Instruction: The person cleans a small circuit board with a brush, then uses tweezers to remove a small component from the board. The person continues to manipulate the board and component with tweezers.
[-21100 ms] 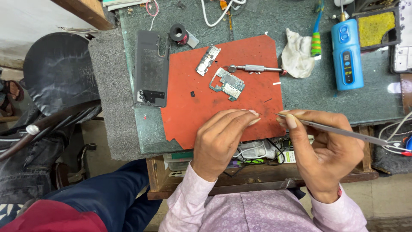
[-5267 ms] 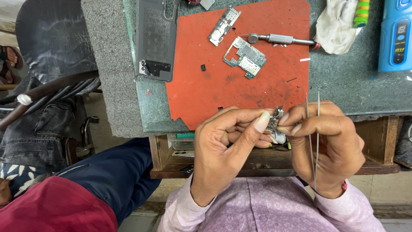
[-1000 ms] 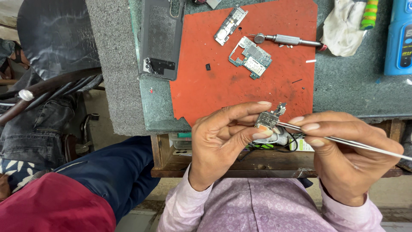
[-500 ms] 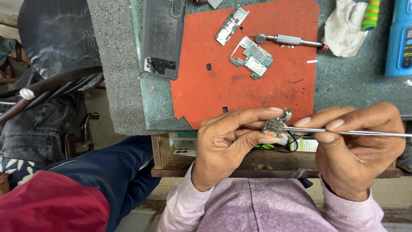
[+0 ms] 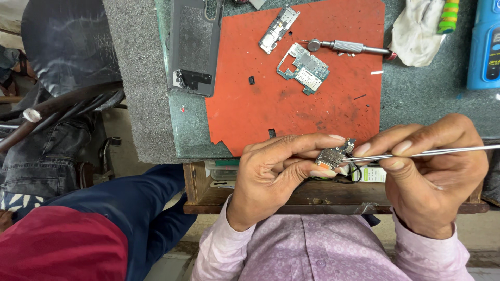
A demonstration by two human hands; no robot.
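Note:
My left hand (image 5: 276,174) pinches a small circuit board (image 5: 334,155) between thumb and fingers, just off the near edge of the red mat (image 5: 302,109). In my right hand (image 5: 435,174) I grip metal tweezers (image 5: 416,153) lying almost level, their tips touching the small board. On the mat lie a larger green circuit board (image 5: 303,67), a narrow metal frame piece (image 5: 278,28) and a grey precision screwdriver (image 5: 346,47). A dark phone body (image 5: 192,47) rests at the mat's left edge.
A white cloth (image 5: 414,31) and a blue device (image 5: 484,47) sit at the right on the green bench top (image 5: 432,99). A wooden shelf (image 5: 312,200) runs under the bench edge. Another person's dark trousers and red garment (image 5: 57,244) are at the left.
Over the last second the tweezers have swung flatter, to nearly level, with their tips staying on the small board. Both hands have drifted slightly right and up.

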